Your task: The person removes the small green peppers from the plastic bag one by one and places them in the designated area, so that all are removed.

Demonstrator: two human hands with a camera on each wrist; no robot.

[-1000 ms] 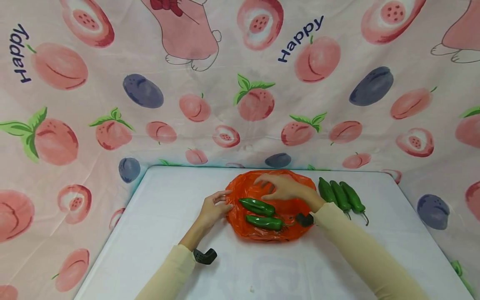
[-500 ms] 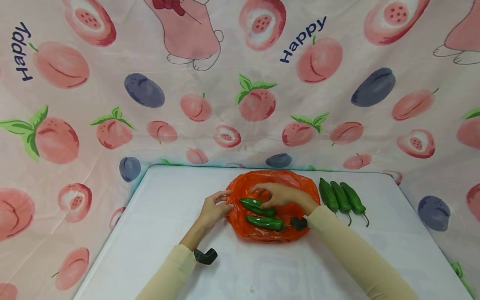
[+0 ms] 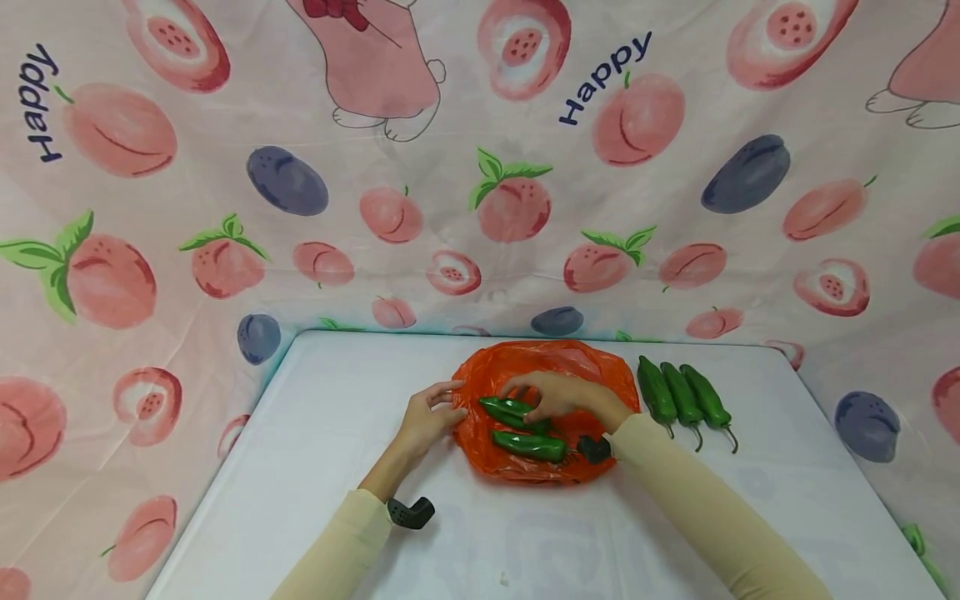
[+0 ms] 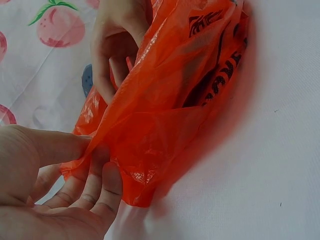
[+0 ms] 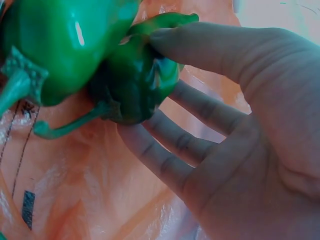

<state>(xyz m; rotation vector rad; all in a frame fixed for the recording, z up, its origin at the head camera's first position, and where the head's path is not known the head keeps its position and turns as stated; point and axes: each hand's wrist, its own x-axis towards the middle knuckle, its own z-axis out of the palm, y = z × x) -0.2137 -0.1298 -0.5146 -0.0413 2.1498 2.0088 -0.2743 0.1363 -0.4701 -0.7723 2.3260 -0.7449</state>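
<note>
An orange plastic bag (image 3: pixel 480 458) lies on the white table, with two green peppers on it in the head view. My left hand (image 3: pixel 427 417) is at its left edge; the left wrist view shows that hand (image 4: pixel 75 185) pinching the thin plastic (image 4: pixel 160 90) between thumb and fingers. Over the bag, my right hand (image 3: pixel 555 392) grips the farther pepper (image 3: pixel 501 407), covering part of it. Up close in the right wrist view, thumb and fingers hold this pepper (image 5: pixel 140 80) from opposite sides. The nearer pepper (image 3: pixel 528 446) lies beside it, untouched, its stem pointing right.
Right of the bag, three more green peppers (image 3: pixel 680 396) lie side by side on the table (image 3: pixel 345 375). A fruit-printed cloth (image 3: pixel 450 208) hangs behind the table's back edge. Dark printing marks the bag's side in the left wrist view.
My right hand has come down and slightly toward me onto the farther pepper, its fingers closing around it. The left hand stays at the bag's edge.
</note>
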